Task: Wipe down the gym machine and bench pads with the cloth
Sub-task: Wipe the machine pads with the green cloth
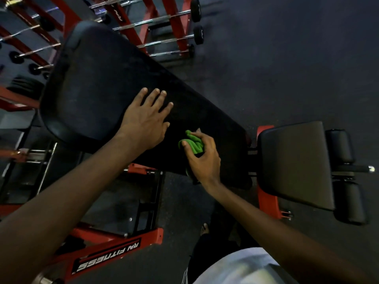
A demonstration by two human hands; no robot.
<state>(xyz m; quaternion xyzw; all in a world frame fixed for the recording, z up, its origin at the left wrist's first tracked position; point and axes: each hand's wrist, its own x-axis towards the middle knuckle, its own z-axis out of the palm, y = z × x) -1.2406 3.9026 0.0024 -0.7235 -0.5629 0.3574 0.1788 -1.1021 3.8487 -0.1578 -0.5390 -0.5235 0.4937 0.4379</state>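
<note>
Left hand (144, 123) flat on long black back pad (98, 85), fingers straight and spread, holding nothing. Right hand (202, 155) just beside it, toward near edge of same pad, fingers curled round bunched green cloth (192, 143), cloth touching pad. Seat pad (295, 160) beyond right hand, apart from it. Red frame (114, 254) below left forearm. Barbell rack (170, 27) well beyond both hands.

You have one legible marking in view: white lettering "AN FITNESS" on a black label (108, 260) fixed to the machine's red frame beam (150, 237), upside down to you, first letter uncertain. White lettering on a red rack upright (121, 16) is present, but too blurred to read.
</note>
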